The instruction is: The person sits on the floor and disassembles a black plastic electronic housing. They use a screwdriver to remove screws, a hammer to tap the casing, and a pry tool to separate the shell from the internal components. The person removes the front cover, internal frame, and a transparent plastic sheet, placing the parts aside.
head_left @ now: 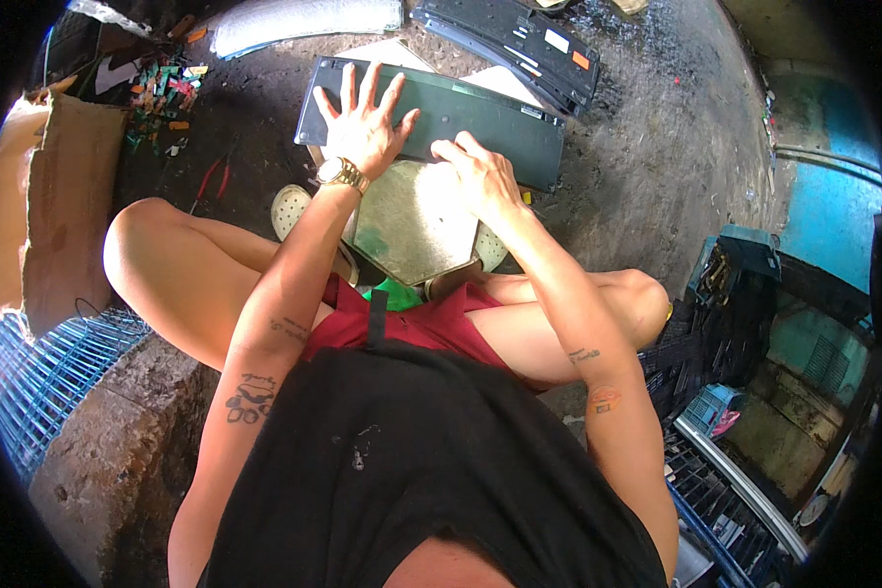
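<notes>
A dark, flat computer keyboard (500,132) lies face down across a worn, pale hexagonal stool top (412,220) in front of me. My left hand (365,132) rests flat on the keyboard's left half, fingers spread, with a gold-coloured watch (343,173) at the wrist. Near the middle of the keyboard's near edge is my right hand (480,176), its fingers curled and pressed together. Whatever it may hold, if anything, is hidden.
More dark keyboards (505,49) are piled beyond. On the left are red-handled pliers (213,181), scattered coloured scraps (167,93), a cardboard box (59,196) and a blue wire rack (59,382). A pale sheet (304,24) lies at the far side.
</notes>
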{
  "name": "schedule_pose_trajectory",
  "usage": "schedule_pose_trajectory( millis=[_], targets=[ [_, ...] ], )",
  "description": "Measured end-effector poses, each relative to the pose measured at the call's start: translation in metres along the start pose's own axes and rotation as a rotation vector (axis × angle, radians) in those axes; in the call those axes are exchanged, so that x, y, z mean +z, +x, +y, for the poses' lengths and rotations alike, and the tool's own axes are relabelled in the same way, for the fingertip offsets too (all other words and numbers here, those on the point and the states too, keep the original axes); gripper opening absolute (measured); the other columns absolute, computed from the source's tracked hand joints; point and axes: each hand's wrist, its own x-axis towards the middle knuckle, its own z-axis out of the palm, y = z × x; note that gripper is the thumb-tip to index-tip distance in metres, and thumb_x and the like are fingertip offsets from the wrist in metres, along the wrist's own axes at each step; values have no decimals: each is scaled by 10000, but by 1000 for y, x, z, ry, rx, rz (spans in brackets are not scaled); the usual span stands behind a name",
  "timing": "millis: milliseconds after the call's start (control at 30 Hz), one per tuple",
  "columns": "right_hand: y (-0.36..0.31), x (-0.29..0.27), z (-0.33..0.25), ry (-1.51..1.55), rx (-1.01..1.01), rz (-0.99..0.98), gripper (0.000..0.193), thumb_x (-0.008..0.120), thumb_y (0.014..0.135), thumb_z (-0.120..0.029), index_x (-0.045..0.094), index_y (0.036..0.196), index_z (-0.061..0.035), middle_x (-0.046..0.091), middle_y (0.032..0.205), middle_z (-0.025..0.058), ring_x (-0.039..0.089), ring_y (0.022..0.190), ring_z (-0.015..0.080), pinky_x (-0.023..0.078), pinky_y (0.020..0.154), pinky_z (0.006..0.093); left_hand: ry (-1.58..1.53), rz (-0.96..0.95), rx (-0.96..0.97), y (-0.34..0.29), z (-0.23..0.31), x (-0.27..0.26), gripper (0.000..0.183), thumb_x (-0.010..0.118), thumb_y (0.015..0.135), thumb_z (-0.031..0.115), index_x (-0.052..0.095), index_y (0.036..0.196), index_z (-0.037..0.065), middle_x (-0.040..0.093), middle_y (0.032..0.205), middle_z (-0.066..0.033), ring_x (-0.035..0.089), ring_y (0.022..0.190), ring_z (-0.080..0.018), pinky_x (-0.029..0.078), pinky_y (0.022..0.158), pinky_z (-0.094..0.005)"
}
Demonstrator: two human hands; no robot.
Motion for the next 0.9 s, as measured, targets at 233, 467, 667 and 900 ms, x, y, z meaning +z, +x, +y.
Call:
schedule_pose_trajectory(
  millis=[233, 467, 667, 900],
  targets=[
    [11, -7, -2, -12, 53, -138, 183, 655, 931, -202, 631, 1096, -127, 612, 1069, 99, 700, 900, 383, 574, 773, 485, -1, -1, 17, 0, -1, 1, 604, 469, 1015, 604, 459, 1550, 323, 293, 1686, -55, 179, 1570, -370, 53, 1166, -778],
    [5, -3, 6, -7, 23, -105, 152, 656, 953, -226, 584, 997, -99, 593, 1023, 99, 678, 810, 349, 547, 717, 447, 19, -4, 9, 1, 1, 0, 611, 445, 1024, 603, 450, 1558, 305, 293, 1686, -60, 164, 1573, -373, 52, 1167, -778],
    [-11, -9, 6, 348, 49, 158, 115, 685, 945, -90, 589, 939, -27, 598, 880, 99, 617, 713, 202, 517, 663, 334, -122, 69, 3, 0, -1, -10, 522, 569, 999, 500, 570, 1456, 249, 355, 1639, -85, 225, 1545, -368, 101, 1193, -730],
    [1, -30, -35, 419, 36, 174, 293, 646, 1018, -270, 692, 957, 13, 685, 857, 171, 692, 768, 329, 536, 700, 410, -1322, -198, -381, -45, 41, -62, 414, 593, 1035, 431, 694, 1175, 55, 698, 1050, -114, 680, 843, -302, 570, 765, -442]
  ],
)
